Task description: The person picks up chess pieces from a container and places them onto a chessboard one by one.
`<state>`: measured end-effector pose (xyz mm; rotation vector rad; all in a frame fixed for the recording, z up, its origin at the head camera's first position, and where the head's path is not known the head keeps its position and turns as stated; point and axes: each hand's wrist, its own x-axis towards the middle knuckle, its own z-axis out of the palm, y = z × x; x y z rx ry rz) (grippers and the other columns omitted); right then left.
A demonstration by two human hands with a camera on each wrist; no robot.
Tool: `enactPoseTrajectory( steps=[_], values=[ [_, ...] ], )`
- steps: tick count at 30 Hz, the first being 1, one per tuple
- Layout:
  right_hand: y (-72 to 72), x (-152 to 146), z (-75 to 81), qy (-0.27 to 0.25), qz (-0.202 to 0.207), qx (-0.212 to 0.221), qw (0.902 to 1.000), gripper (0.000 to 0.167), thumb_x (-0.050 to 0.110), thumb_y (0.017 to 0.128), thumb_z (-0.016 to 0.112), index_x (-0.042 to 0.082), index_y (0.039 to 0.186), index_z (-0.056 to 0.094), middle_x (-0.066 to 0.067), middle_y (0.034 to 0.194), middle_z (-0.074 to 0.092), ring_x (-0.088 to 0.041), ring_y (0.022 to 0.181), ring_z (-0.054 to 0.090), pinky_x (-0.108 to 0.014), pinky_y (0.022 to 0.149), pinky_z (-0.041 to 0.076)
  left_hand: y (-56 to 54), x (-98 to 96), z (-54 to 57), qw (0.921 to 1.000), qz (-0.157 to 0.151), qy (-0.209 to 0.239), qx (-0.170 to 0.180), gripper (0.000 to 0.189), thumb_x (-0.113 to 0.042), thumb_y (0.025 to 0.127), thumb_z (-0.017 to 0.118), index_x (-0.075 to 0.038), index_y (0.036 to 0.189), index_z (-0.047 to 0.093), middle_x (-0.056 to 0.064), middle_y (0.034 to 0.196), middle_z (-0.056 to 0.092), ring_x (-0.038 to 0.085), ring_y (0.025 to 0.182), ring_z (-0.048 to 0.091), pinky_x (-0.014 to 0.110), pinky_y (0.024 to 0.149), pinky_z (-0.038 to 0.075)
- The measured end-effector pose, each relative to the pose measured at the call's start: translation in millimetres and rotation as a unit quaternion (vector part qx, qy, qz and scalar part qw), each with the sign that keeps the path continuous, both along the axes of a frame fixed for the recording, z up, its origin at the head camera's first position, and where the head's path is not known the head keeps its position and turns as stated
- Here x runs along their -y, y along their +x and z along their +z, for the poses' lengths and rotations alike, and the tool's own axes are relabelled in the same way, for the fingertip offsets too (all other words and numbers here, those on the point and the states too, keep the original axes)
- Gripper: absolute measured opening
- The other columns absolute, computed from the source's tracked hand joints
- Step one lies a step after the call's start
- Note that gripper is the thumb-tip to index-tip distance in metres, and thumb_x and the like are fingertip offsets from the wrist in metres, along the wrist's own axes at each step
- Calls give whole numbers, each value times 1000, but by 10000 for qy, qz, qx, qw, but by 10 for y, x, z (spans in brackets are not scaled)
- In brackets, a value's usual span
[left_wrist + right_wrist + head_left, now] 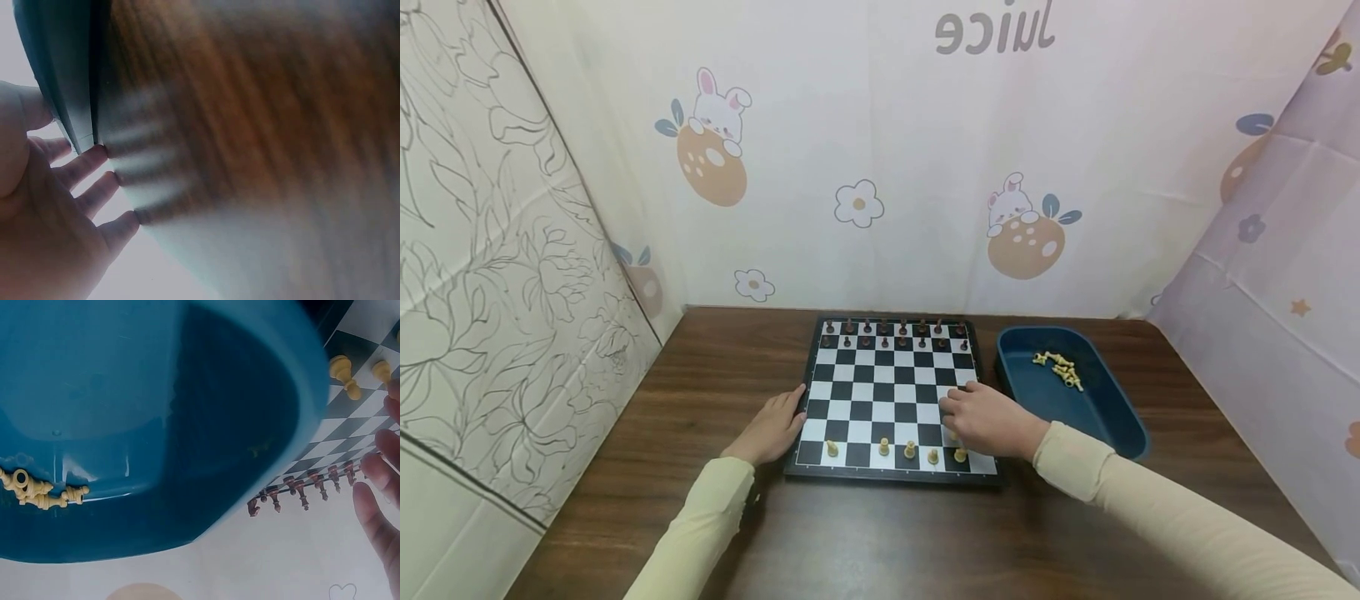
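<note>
A black-and-white chessboard (883, 412) lies on the table. My left hand (772, 427) rests against its left edge with extended fingers; in the left wrist view its fingertips touch the board's dark side. My right hand (990, 419) is over the board's right part, fingers bent down. In the right wrist view its fingertips pinch a cream chess piece (380, 370), its top hidden by a finger. Beside it stands a cream pawn (344, 376). Several cream pieces, including one at the left (832, 448), stand along the near side. Dark red pieces (884, 342) fill the two far rows.
A blue plastic tray (1026, 400) stands right of the board, holding a small heap of cream chess pieces (1063, 371). The brown wooden table (880, 533) meets a printed curtain (865, 125) behind the board.
</note>
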<state>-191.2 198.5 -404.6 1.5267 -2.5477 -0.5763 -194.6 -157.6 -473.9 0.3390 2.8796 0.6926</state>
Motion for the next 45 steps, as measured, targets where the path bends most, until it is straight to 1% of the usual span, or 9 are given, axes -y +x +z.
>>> enactPoseTrajectory(
  steps=[5,12,15,19,23,28,35,41,45],
  values=[
    [-4,-21,1,-14,-13,-58,10000,27,29,78,80,17,101,75,-2,101,67,-16,85,59,-31,72,53,-3,-9,-2,10000,43,20,37,57,-26,102,41,-3,150,24,20,148,34,37,136,30,51,111,25],
    [-43,-95,71,-24,-207,-77,9998,19,25,81,75,16,97,76,-2,96,67,-16,80,56,-29,63,48,11,-3,11,10000,-7,-14,-61,55,-23,101,42,-1,149,25,22,147,35,39,135,31,52,110,26],
    [-63,-135,107,35,-277,-146,9995,23,28,79,77,15,97,76,-3,96,66,-17,80,57,-30,65,49,19,0,16,10000,-3,-42,-36,56,-23,101,42,-1,149,25,21,147,35,38,135,31,52,110,26],
    [-103,-208,145,-34,-356,-252,9990,24,29,76,80,15,95,75,-4,97,67,-18,80,57,-30,64,49,24,1,9,10000,24,-69,11,56,-25,102,41,-1,150,24,20,148,34,37,135,31,51,111,26],
    [-164,-299,176,-172,-545,-282,9980,17,25,78,77,15,91,75,-4,93,66,-17,76,54,-28,60,46,24,3,-6,9999,74,-51,61,57,-26,102,41,-2,150,24,20,149,34,37,136,30,51,111,26],
    [-246,-438,215,-411,-743,-247,9961,16,23,78,78,14,91,75,-2,84,61,-17,72,50,-27,57,42,22,3,-20,10000,69,-22,14,57,-25,101,42,-2,150,25,20,148,34,37,135,31,52,110,27],
    [-325,-637,274,-663,-977,-351,9924,13,17,77,78,12,88,74,-2,79,58,-16,69,48,-27,55,42,22,3,-3,9999,38,-89,-47,56,-24,101,42,-1,149,25,21,147,35,38,135,31,53,110,27],
    [-404,-820,294,-877,-981,-544,9898,10,14,76,77,8,83,73,-2,74,56,-16,64,46,-26,51,38,13,-5,-1,9999,50,-96,-14,57,-25,101,41,-2,150,24,20,148,34,37,136,30,52,110,26],
    [-457,-963,279,-1105,-991,-519,9876,8,12,74,76,8,80,72,-1,71,52,-16,63,45,-27,50,39,9,-11,-13,10000,64,-46,-5,57,-26,101,41,-3,150,24,19,149,33,37,136,30,52,111,26]
  ],
)
